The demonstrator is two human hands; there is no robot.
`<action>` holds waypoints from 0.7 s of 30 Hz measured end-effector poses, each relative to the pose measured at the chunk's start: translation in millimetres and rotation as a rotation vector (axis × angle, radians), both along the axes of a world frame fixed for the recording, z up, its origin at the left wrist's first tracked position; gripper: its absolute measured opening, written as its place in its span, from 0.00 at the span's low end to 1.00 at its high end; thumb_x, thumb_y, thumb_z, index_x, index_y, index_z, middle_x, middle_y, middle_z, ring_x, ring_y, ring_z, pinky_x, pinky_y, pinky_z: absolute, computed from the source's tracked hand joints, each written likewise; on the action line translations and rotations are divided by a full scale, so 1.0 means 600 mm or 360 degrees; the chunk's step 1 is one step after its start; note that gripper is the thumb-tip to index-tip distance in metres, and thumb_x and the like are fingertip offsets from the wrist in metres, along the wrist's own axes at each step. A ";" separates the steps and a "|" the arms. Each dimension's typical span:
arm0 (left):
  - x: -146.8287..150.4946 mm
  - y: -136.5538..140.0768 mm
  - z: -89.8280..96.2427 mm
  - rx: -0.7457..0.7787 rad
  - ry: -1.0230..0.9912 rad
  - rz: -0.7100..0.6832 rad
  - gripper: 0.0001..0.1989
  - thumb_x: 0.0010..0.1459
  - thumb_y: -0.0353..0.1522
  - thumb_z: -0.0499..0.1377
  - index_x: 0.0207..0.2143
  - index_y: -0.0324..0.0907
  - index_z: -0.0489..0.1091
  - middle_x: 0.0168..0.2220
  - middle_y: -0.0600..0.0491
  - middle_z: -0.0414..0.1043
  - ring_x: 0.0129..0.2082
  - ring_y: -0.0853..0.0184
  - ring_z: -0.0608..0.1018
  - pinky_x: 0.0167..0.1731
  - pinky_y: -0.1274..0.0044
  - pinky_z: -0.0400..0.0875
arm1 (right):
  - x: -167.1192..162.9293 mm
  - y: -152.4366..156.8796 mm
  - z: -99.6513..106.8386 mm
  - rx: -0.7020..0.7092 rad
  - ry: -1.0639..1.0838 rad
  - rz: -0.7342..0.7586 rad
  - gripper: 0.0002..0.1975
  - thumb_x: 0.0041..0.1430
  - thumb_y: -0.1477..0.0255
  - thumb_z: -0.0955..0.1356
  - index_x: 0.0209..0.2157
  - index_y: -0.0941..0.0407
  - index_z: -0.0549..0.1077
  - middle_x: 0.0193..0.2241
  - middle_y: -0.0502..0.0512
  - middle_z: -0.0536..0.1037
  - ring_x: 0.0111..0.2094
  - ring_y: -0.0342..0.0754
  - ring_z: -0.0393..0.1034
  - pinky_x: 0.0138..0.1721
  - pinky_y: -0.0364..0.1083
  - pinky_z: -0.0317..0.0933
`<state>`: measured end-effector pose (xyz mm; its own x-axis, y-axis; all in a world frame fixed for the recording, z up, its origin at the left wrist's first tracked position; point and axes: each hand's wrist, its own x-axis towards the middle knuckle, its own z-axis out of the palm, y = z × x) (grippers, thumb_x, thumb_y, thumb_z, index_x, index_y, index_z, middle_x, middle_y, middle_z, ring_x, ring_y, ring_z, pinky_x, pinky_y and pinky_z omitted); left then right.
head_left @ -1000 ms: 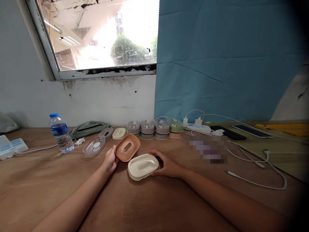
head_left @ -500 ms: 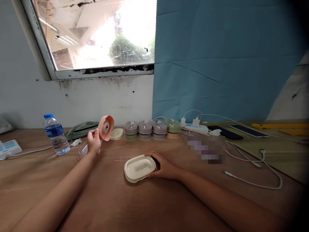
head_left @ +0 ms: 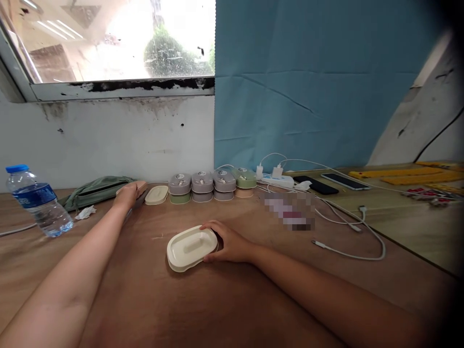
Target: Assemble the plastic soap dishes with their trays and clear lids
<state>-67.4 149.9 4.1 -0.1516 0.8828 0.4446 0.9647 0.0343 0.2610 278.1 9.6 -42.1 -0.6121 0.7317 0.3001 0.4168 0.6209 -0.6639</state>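
My right hand point(head_left: 232, 243) grips the right end of a cream oval plastic tray point(head_left: 188, 248), thumb at the near edge and fingers at the far edge. The tray rests on the brown table with a raised ridge in its middle. Stretched out at the back left, my left hand point(head_left: 126, 195) is closed on an orange oval plastic shell point(head_left: 142, 186), mostly hidden behind the fingers. Just right of that hand lies another cream oval piece point(head_left: 157, 195). Beside it stand several two-tier oval boxes point(head_left: 202, 186) in grey, green and orange.
A water bottle point(head_left: 39, 203), a green pouch point(head_left: 96, 191) and a crumpled tissue point(head_left: 86, 212) are on the left. To the right are a power strip point(head_left: 282, 181), white cables point(head_left: 348, 250), two phones point(head_left: 344, 181) and a blurred-out item point(head_left: 290, 210). Wall and window stand behind.
My left hand has lowered the orange shell from upright in the air toward the table at the back, beside the cream piece. My right hand keeps its grip. The view has shifted right.
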 end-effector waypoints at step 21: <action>-0.006 -0.009 -0.007 -0.0187 0.0448 0.0010 0.10 0.53 0.36 0.49 0.31 0.39 0.66 0.29 0.44 0.71 0.30 0.59 0.74 0.26 0.76 0.62 | -0.001 0.000 0.002 0.0017 -0.0021 -0.0012 0.36 0.35 0.61 0.73 0.48 0.53 0.62 0.48 0.57 0.62 0.49 0.53 0.58 0.50 0.51 0.53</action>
<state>-71.2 144.6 -0.1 -0.0428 0.9300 0.3650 0.9982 0.0548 -0.0227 277.6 9.3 -40.8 -0.6105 0.7330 0.2999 0.4301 0.6248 -0.6517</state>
